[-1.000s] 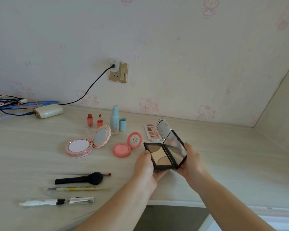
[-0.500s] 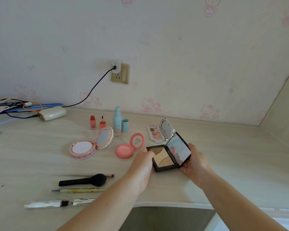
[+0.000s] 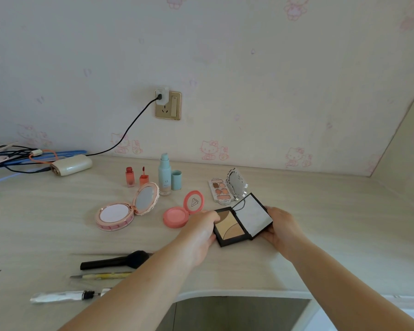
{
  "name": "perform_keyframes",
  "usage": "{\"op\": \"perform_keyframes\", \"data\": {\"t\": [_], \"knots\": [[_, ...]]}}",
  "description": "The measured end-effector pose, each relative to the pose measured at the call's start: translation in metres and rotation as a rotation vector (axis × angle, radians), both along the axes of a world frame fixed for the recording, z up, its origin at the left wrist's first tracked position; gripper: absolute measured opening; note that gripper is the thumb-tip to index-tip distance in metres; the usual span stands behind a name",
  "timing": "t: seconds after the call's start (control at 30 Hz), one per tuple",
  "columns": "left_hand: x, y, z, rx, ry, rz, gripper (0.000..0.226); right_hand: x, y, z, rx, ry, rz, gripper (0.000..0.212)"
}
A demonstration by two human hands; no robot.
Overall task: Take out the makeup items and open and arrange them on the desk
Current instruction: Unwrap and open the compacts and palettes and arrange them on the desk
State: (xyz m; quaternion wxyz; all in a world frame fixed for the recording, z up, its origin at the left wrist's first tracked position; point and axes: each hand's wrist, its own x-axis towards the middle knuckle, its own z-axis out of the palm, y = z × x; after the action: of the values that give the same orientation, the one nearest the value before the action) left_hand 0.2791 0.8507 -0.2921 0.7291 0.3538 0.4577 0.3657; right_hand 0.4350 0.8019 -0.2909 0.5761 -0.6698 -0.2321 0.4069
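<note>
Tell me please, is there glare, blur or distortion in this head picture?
Head view: soft, even daylight, with faint shadows; the black palette mirror reflects a pale, washed-out patch; wide-angle lens bends the desk edge and stretches both forearms; the makeup brush and near items look slightly soft; no strong motion blur on either hand.

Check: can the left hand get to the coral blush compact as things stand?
Probably yes. The left hand sits right beside the coral blush compact with bare desk between them, but it is gripping the black contour palette with the right hand, so it must let go first.
</note>
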Motion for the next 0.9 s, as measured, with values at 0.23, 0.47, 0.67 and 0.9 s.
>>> {"op": "perform_keyframes", "data": {"t": [0.23,0.47,0.67,0.9], "knots": [[0.001,0.002,-0.003,-0.006,-0.017,0.009,0.021,0.003,0.001,0.0,-0.08,-0.249,0.019,0.03],[0.0,0.003,-0.011,0.032,0.001,-0.045,0.019,0.002,-0.011,0.004,-0.145,-0.529,0.112,0.029],[-0.004,-0.001,-0.012,0.072,0.015,-0.059,0.022,0.007,-0.012,-0.004,-0.232,-0.624,0.213,0.036],[-0.017,-0.013,-0.005,0.089,0.031,-0.07,0.021,0.006,-0.018,-0.002,-0.209,-0.652,0.256,0.047]]}}
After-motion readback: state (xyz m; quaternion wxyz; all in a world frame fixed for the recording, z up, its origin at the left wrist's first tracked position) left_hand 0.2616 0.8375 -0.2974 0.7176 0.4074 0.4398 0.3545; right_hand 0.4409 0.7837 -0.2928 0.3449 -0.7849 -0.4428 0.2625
